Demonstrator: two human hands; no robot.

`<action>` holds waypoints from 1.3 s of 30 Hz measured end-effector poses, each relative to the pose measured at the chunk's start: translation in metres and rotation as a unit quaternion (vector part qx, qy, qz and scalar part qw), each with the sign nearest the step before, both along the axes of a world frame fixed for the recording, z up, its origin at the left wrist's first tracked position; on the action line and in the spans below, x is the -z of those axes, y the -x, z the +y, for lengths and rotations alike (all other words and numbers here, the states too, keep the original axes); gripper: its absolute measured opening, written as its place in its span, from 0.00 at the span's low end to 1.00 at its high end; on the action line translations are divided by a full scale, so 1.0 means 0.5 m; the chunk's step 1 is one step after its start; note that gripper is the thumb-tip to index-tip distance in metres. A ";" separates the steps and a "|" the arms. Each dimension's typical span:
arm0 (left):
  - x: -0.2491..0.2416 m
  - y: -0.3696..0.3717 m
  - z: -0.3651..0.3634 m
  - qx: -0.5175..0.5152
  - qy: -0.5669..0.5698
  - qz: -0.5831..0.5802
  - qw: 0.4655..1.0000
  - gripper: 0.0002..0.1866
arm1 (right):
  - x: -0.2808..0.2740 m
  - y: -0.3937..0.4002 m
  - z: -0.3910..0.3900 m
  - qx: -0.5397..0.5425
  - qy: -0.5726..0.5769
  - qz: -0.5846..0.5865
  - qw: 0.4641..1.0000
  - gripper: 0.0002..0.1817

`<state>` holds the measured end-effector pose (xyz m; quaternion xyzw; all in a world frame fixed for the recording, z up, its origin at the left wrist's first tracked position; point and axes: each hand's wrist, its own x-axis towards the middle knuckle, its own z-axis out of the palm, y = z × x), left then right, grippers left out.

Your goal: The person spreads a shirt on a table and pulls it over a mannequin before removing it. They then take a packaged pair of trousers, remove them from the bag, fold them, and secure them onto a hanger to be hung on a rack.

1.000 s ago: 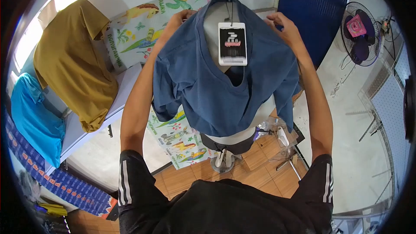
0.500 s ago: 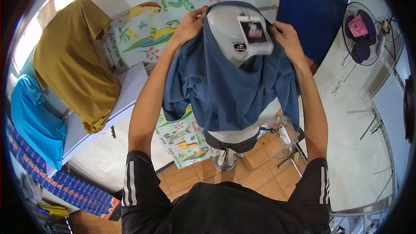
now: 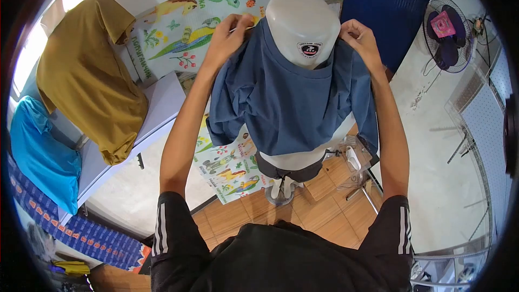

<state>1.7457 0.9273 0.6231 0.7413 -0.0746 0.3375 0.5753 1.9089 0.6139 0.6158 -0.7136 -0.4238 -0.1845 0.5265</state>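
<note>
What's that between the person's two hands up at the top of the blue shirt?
In the head view, the pale neck stump of the mannequin stands between the left hand and right hand, poking through the blue shirt.

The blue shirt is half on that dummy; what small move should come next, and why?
Probably tug the shirt down the torso. Both hands, left and right, grip its shoulders beside the neck stump of the mannequin, which already pokes through the collar, yet the fabric sits bunched high, leaving the pale waist bare.
</note>
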 end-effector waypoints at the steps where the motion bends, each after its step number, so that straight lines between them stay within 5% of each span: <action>1: 0.008 0.028 -0.001 0.031 0.064 0.005 0.997 0.21 | 0.004 -0.001 -0.001 -0.003 -0.010 0.005 1.000 0.11; 4: 0.048 0.117 0.041 0.083 0.015 0.030 0.996 0.27 | 0.003 0.025 0.012 0.003 -0.062 0.023 0.998 0.13; 7: 0.116 0.205 0.030 -0.009 -0.134 -0.031 0.990 0.30 | -0.009 0.068 0.021 0.029 -0.128 0.029 0.991 0.14; 10: 0.132 0.287 0.012 -0.235 -0.382 0.004 0.894 0.34 | -0.043 0.151 0.033 0.105 -0.154 -0.036 0.982 0.17; 14: 0.119 0.322 0.024 -0.163 -0.328 0.222 0.904 0.19 | -0.096 0.295 0.078 0.132 -0.084 -0.293 0.943 0.19; 18: 0.092 0.306 0.055 0.000 -0.065 0.172 0.983 0.15 | -0.127 0.398 0.138 0.062 0.095 -0.457 0.882 0.27; 24: -0.059 0.286 0.004 0.195 0.194 0.018 0.961 0.27 | -0.129 0.387 0.250 -0.004 0.155 -0.413 0.897 0.37; 27: -0.075 0.236 0.037 0.293 0.204 -0.058 0.932 0.32 | -0.183 0.330 0.264 0.011 0.142 -0.424 0.894 0.27; 30: -0.061 0.210 0.055 0.088 0.111 -0.033 0.989 0.33 | -0.211 0.285 0.255 0.043 0.100 -0.346 0.932 0.22; 31: -0.026 0.181 0.092 -0.013 -0.010 0.002 1.000 0.37 | -0.213 0.270 0.250 0.059 0.075 -0.311 0.946 0.22; 34: 0.056 0.130 0.130 -0.190 -0.188 0.201 0.942 0.38 | -0.195 0.228 0.241 0.112 0.133 -0.219 0.960 0.23; 39: 0.077 0.093 0.100 -0.099 -0.158 0.244 0.952 0.31 | -0.194 0.257 0.253 0.125 0.141 -0.234 0.954 0.23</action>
